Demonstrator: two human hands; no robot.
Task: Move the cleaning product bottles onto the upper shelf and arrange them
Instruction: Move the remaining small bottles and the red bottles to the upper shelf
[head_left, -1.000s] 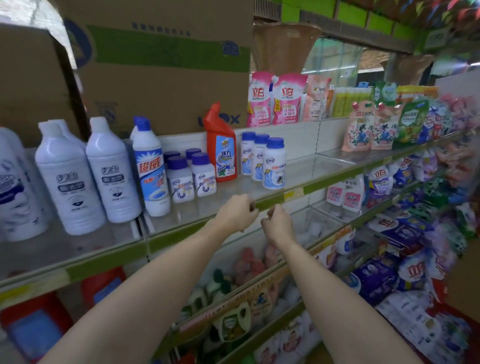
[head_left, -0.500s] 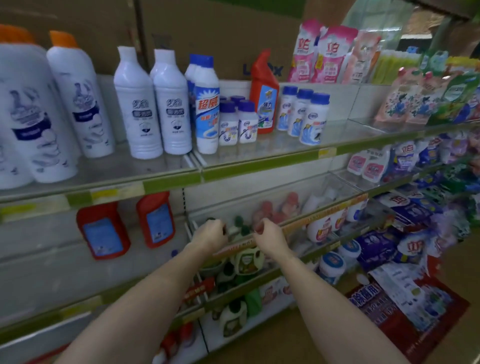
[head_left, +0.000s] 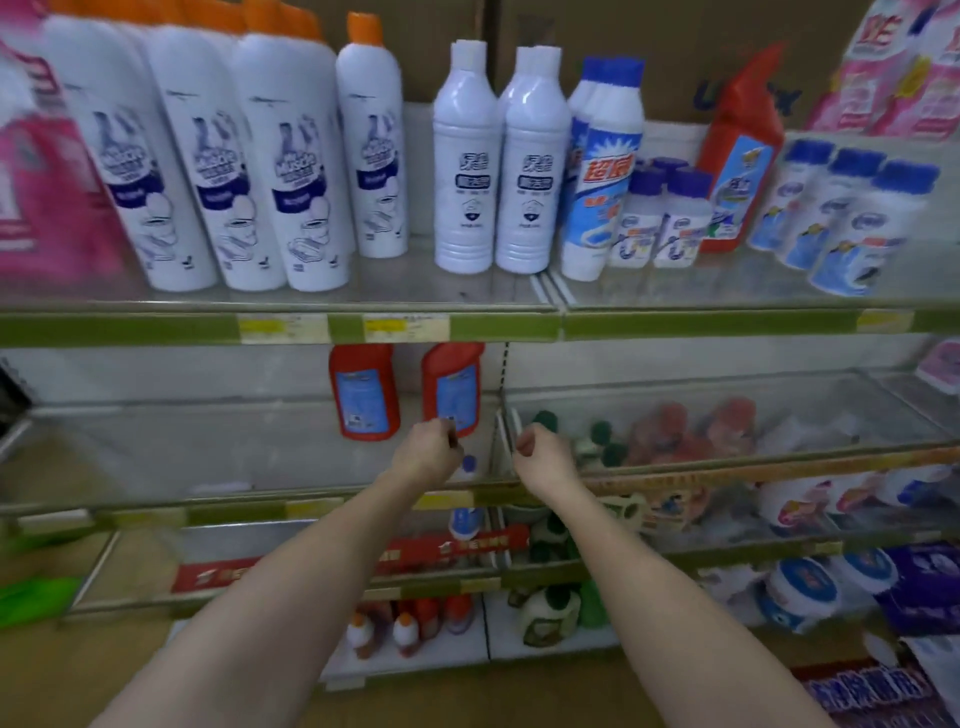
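— What's in front of you?

— The upper shelf (head_left: 280, 328), its green front strip carrying yellow price tags. It bears a row of tall white bottles with orange caps (head_left: 293, 171), two plain white bottles (head_left: 465, 171) beside them, then a blue-capped one (head_left: 602, 171) and a red angled-neck bottle (head_left: 740, 156) further right.

— And the bottles you're after?

— Two red bottles (head_left: 363, 389) with blue labels stand upright side by side on the shelf below, their tops hidden behind the upper shelf's edge.

— Your hands?

— Both are stretched out in front of that lower shelf, near each other but apart. My left hand (head_left: 428, 452) is just before the right-hand red bottle (head_left: 453, 387), fingers curled; the view is blurred, so I cannot tell whether it touches the bottle. My right hand (head_left: 540, 452) is loosely fisted and holds nothing.
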